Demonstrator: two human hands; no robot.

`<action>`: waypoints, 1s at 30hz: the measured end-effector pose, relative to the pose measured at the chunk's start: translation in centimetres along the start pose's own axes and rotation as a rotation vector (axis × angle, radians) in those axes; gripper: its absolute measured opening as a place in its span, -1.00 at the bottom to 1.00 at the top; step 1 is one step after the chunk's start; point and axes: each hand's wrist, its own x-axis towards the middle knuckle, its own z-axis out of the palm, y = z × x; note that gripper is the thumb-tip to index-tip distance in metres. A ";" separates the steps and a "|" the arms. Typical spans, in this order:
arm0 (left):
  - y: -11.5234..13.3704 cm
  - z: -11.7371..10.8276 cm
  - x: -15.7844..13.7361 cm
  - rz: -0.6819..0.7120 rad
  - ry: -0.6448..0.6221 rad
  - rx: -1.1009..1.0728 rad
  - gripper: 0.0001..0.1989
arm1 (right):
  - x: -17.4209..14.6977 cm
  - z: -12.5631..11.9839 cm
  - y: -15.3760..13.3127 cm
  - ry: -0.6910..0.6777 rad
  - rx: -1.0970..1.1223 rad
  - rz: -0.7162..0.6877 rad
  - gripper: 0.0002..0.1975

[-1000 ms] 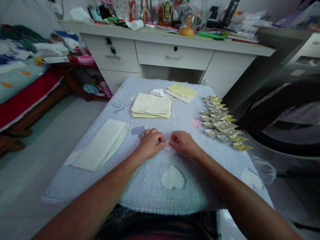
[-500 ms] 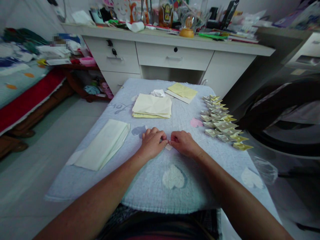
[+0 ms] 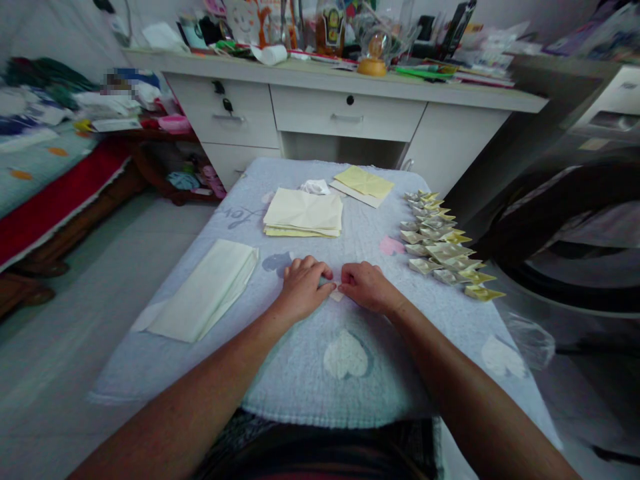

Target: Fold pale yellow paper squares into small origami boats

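Observation:
A small pale folded piece of paper (image 3: 337,293) lies low over the cloth, mostly hidden by my fingers. My left hand (image 3: 304,285) is curled at its left side, thumb tip against the paper. From the right, my right hand (image 3: 367,287) is closed with thumb and forefinger pinching the paper's edge. Beyond my hands sits a stack of creased cream and yellow paper sheets (image 3: 303,208). To the left lies a folded pale green sheet bundle (image 3: 207,290). Several folded paper boats (image 3: 440,250), silvery and yellow, stand in rows at the right.
A blue patterned cloth (image 3: 295,393) covers the table. Near its far edge are a yellow sheet (image 3: 364,180) and a crumpled white tissue (image 3: 315,187). A cluttered white desk (image 3: 320,120) stands behind, with a washing machine (image 3: 600,140) at right and a bed (image 3: 45,180) at left.
My hands stay almost in place around the small paper. A little more space shows between my left thumb and forefinger. The sheets and boats have not moved.

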 end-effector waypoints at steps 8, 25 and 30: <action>0.2 -0.7 0.0 0.019 -0.067 -0.078 -0.79 | -0.4 0.6 0.8 0.068 0.048 -0.076 -0.91; 0.2 -0.6 -0.3 0.178 -0.014 -0.385 -0.70 | -1.1 1.2 1.4 0.140 0.139 -0.190 -0.87; -0.1 -0.5 -0.3 0.161 -0.005 -0.537 -0.67 | -1.0 1.4 1.6 0.188 0.228 -0.237 -0.85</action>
